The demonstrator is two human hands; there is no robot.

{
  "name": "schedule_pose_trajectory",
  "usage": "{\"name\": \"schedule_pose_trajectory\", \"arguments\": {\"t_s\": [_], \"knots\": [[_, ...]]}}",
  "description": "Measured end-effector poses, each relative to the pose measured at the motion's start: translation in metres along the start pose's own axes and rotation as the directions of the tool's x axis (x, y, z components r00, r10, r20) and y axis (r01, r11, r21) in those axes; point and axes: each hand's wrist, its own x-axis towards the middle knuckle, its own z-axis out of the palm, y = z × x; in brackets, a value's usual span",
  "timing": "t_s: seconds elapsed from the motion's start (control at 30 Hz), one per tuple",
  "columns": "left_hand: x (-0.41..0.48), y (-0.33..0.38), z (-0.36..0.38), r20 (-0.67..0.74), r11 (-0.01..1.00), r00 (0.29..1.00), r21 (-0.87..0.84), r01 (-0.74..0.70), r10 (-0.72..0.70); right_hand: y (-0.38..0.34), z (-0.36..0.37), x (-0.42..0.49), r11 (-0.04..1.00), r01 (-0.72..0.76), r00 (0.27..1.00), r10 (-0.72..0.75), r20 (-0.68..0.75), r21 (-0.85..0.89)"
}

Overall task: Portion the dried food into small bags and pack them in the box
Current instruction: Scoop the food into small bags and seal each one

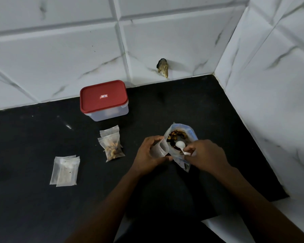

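White marble-veined wall tiles (60, 50) ring the black bench (33, 199) from nine round to three o'clock — a brown ragged patch (162, 67) at twelve.

The right hand (203, 153) hides the spoon (179, 144) handle's end; the box (109, 115) contents are too blurred to tell.

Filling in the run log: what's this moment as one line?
step: scooping | left hand: holds small bag open | right hand: holds spoon at food pouch mouth | box: lidded | filled bag: on counter
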Motion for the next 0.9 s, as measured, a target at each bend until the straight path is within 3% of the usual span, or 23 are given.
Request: {"name": "schedule_pose_trajectory", "arguments": {"t_s": [0.2, 0.4, 0.53, 0.73, 0.9], "knots": [[0.019, 0.01, -0.003, 0.144, 0.995, 0.989, 0.102, 0.018, -0.033, 0.013, 0.003, -0.001, 0.986, 0.076, 0.956, -0.03, -0.293, 0.147], [0.031, 0.019, 0.002, 0.176, 0.98, 0.983, 0.201, 0.017, -0.053, 0.012, 0.013, 0.013, 0.973, 0.194, 0.942, -0.149, -0.3, 0.128], [0.025, 0.019, 0.004, 0.138, 0.989, 0.99, 0.15, -0.005, -0.016, 0.013, 0.022, 0.017, 0.97, 0.231, 0.906, -0.185, -0.381, 0.077], [0.017, 0.018, 0.008, 0.108, 1.0, 0.994, -0.004, -0.009, 0.009, 0.017, 0.025, 0.016, 0.94, 0.319, 0.786, -0.336, -0.518, -0.125], [0.019, 0.02, 0.007, 0.133, 0.998, 0.991, -0.06, -0.002, 0.01, 0.016, 0.026, 0.025, 0.931, 0.31, 0.804, -0.366, -0.469, -0.195]]}}
